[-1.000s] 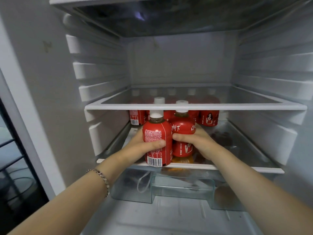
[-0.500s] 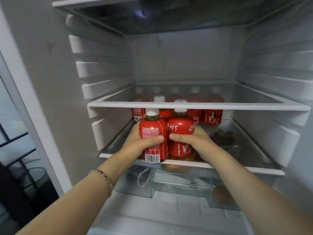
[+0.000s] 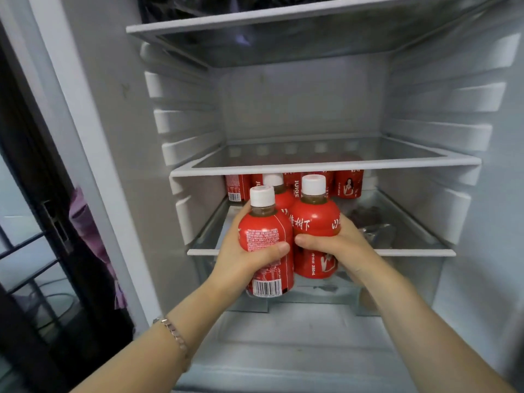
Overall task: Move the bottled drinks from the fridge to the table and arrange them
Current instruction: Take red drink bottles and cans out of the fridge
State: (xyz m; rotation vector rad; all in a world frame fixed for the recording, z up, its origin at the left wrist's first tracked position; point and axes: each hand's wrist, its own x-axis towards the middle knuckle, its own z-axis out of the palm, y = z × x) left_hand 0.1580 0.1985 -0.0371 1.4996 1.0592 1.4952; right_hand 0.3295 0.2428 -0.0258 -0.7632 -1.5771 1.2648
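Observation:
Two red bottles with white caps are lifted in front of the fridge's lower shelf. My left hand grips the left bottle, its barcode facing me. My right hand grips the right bottle by its middle. The two bottles touch side by side. A third bottle stands just behind them, and several more red bottles line the back of that shelf, half hidden by the glass shelf above.
A dark bag lies on the lower shelf at the right. A clear drawer sits beneath that shelf. The fridge's left wall and a dark window frame stand at the left.
Both hands have pulled their bottles off the lower shelf toward me and slightly up. The view has drawn back from the fridge and shifted left.

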